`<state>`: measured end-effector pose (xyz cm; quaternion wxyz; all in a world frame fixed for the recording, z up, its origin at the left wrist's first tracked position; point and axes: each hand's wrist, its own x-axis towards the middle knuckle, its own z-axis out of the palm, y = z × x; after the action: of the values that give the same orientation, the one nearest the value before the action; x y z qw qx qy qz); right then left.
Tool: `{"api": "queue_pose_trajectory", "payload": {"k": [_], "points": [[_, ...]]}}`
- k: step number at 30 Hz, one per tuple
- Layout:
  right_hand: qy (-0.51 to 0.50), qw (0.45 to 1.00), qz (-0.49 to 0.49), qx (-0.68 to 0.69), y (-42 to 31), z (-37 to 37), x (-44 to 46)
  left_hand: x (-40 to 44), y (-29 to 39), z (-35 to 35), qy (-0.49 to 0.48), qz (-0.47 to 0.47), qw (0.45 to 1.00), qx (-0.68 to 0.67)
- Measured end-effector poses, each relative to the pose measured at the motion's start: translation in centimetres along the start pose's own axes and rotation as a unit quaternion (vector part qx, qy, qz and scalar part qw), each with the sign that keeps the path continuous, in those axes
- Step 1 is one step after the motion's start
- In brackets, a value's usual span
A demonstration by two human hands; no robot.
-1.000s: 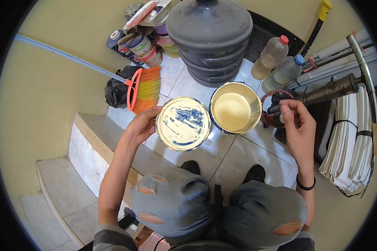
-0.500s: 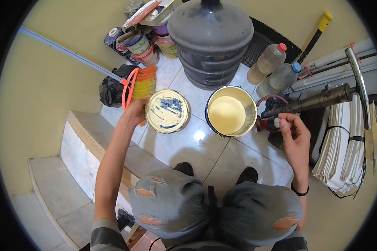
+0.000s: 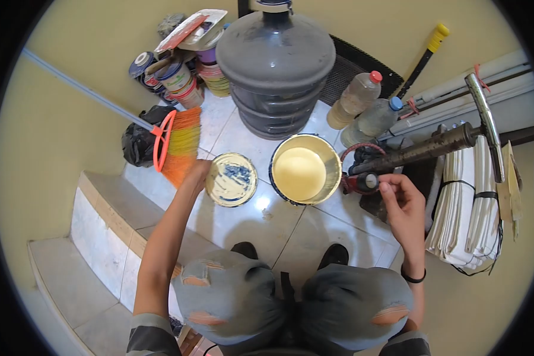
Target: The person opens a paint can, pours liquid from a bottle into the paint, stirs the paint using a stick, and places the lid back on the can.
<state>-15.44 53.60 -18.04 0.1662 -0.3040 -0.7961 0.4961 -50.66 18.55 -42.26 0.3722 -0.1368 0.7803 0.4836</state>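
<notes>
At its left edge, my left hand [image 3: 199,174] grips a round paint can lid [image 3: 231,180]. The lid's upturned face is coated in cream paint with blue streaks. To its right on the tiles stands an open paint can [image 3: 305,169] with cream paint inside and a blue-stained rim. My right hand [image 3: 406,207] is beyond the can's right side, thumb and curled fingers brought close together. Whatever they may pinch cannot be made out. Just left of those fingertips is a small round gauge [image 3: 369,181] by the base of a hand pump [image 3: 430,148].
Behind the can stand a big dark water jug [image 3: 276,71] and two plastic bottles [image 3: 362,98]. A broom [image 3: 183,139] and stacked paint tins [image 3: 181,83] are at the left, above tiled steps [image 3: 110,204]. Tied white bundles [image 3: 457,207] lie right.
My left hand has brought the lid lower, nearer the floor, and slightly toward the can. My right hand sits a little farther from the gauge. The whole view has shifted.
</notes>
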Motion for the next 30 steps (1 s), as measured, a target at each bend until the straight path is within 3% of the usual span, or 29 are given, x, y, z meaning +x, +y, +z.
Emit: {"api": "queue_pose_trajectory", "payload": {"k": [3, 6, 7, 9, 10, 11, 14, 16, 17, 19, 20, 23, 27, 30], "points": [[-0.006, 0.999, -0.050, -0.001, -0.6, 1.1, 1.1, 7.0, -5.8, -2.7, 0.073, 0.067, 0.984, 0.150], [-0.034, 0.997, -0.066, -0.037, -2.7, 0.3, 0.7, 5.5, -4.3, -4.1, 0.040, 0.079, 0.949, 0.303], [-0.048, 0.996, -0.062, -0.053, -4.2, -0.8, 0.2, 4.9, -4.9, -3.9, 0.103, 0.146, 0.936, 0.302], [-0.074, 0.981, -0.139, -0.111, -8.1, -3.7, -1.3, 3.0, -2.8, -3.3, 0.093, 0.231, 0.920, 0.301], [-0.049, 0.981, -0.136, -0.127, -10.0, -5.2, -2.4, 2.6, -2.2, -3.1, 0.091, 0.282, 0.914, 0.277], [0.019, 0.966, -0.206, -0.155, -11.9, -6.3, -3.8, 2.4, -1.4, -2.8, 0.085, 0.301, 0.910, 0.274], [0.236, 0.882, -0.314, -0.259, -14.2, -10.2, -8.4, -1.8, 1.6, -1.9, 0.035, 0.331, 0.914, 0.231], [0.407, 0.818, -0.276, -0.300, -14.7, -13.6, -10.4, -4.6, 3.8, -1.6, 0.009, 0.341, 0.916, 0.208], [0.417, 0.811, -0.278, -0.302, -15.1, -15.0, -10.3, -5.6, 5.0, -1.3, -0.008, 0.350, 0.919, 0.183], [0.419, 0.776, -0.133, -0.453, -15.9, -17.2, -10.1, -8.2, 8.1, -0.4, -0.031, 0.372, 0.915, 0.152], [0.411, 0.787, -0.095, -0.450, -15.2, -18.1, -9.6, -9.7, 9.9, 0.4, -0.045, 0.385, 0.912, 0.133], [0.396, 0.735, -0.141, -0.532, -12.3, -19.6, -7.6, -14.9, 13.7, 2.2, -0.086, 0.394, 0.911, 0.087], [0.374, 0.752, -0.122, -0.529, -11.8, -19.2, -6.3, -25.2, 15.7, 3.8, -0.162, 0.364, 0.915, 0.064], [0.419, 0.728, -0.098, -0.533, -12.2, -19.4, -5.9, -30.0, 15.0, 3.9, -0.240, 0.409, 0.876, 0.085]]}}
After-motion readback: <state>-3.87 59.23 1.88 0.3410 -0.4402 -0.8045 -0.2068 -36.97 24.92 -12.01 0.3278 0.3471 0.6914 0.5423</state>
